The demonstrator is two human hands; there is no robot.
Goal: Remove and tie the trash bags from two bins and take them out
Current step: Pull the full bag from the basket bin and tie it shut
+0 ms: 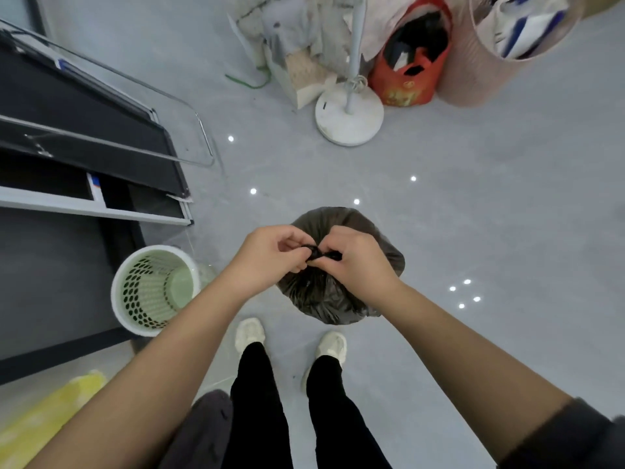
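A full dark trash bag (pixel 324 299) stands on the grey floor just ahead of my feet. Its top is gathered into a twisted neck (pixel 319 254). My left hand (pixel 270 257) and my right hand (pixel 355 257) both pinch that neck from either side, fingers closed on the plastic. To the left stands a white perforated bin (pixel 154 289) with a pale green inside, holding no bag. At the back right is a pink perforated bin (pixel 480 72) stuffed with paper and plastic.
A dark desk with metal rails (pixel 84 143) fills the left side. A white round stand base (pixel 350 116) and a red plastic bag (pixel 411 72) sit at the back among clutter. A yellow object (pixel 50 414) lies bottom left. Open grey floor lies to the right.
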